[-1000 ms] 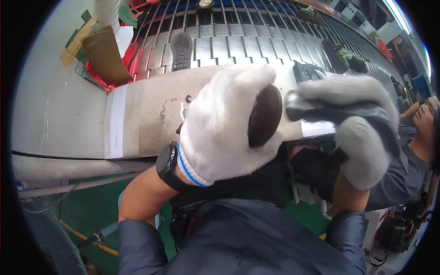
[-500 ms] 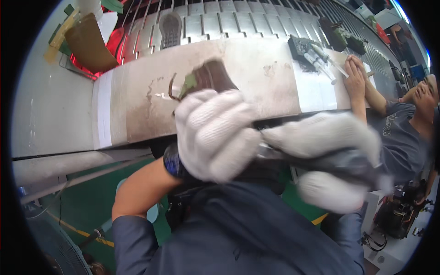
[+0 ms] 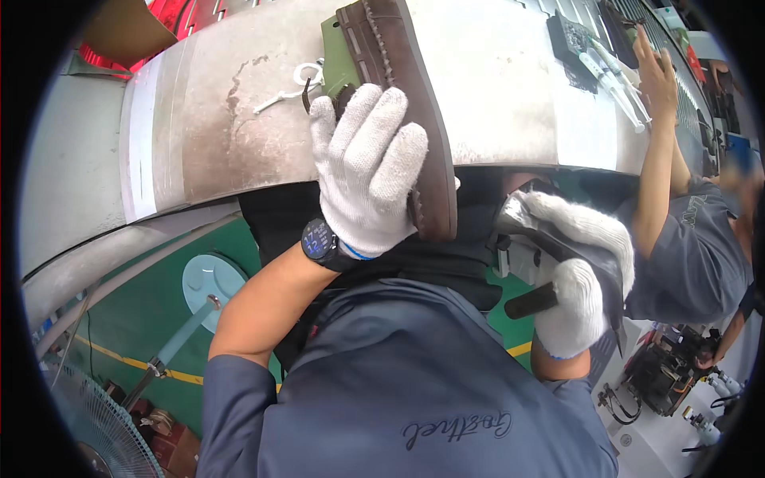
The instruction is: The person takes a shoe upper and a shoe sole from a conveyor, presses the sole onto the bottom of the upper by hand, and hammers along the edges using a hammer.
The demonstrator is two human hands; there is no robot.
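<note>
A brown shoe (image 3: pixel 426 135) with visible stitching and a green piece (image 3: pixel 338 60) along its left side is held at the bench's front edge. My left hand (image 3: pixel 370 163), in a white knit glove, has its fingers wrapped over the shoe's upper. To the right, clear of the shoe, my gloved right hand (image 3: pixel 574 295) is closed around a dark tool; a short dark cylindrical handle (image 3: pixel 531 302) sticks out of the fist. A dark flat piece with a shiny silvery end (image 3: pixel 518 209) also lies in this hand. The tool's exact kind cannot be made out.
A pale, stained bench (image 3: pixel 215 135) spans the far side, with a white looped cord (image 3: pixel 307 76) on it. Syringes (image 3: pixel 613 80) lie beside a dark block (image 3: pixel 567 40). A co-worker's arm (image 3: pixel 660 143) reaches in at right. A fan (image 3: pixel 103 430) stands lower left.
The shoe has come nearer and now shows more fully, reaching past the bench edge. My right hand has moved away from my left, rightward. The co-worker's clasped hands have parted.
</note>
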